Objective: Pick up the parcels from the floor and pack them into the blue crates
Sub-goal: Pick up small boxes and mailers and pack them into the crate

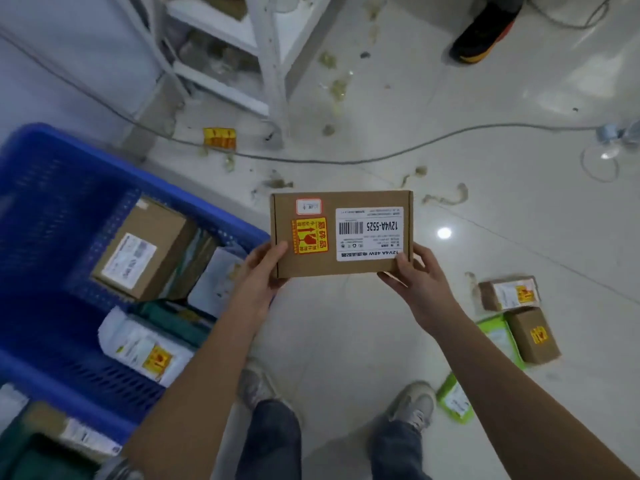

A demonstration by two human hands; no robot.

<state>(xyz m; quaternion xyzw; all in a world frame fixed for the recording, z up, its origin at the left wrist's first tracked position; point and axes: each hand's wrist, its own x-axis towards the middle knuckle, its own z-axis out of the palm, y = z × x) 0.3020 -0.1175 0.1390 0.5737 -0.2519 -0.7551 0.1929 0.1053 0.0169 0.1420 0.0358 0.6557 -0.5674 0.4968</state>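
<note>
I hold a flat brown cardboard parcel (341,233) with a white barcode label and a yellow-red fragile sticker, level above the floor in the middle of the view. My left hand (261,270) grips its near left corner, thumb on top. My right hand (414,278) grips its near right corner the same way. To the left stands a blue crate (62,178) with several parcels inside, among them a brown box (145,247) and a white bag (145,348). On the floor at right lie two small brown boxes (509,292) (533,336) and green bags (457,400).
A grey cable (346,161) runs across the tiled floor beyond the parcel. A white metal shelf rack (270,64) stands at the back. Another person's black shoe (481,36) is at top right. A second crate edge with parcels (52,441) shows at bottom left. My feet (412,400) are below.
</note>
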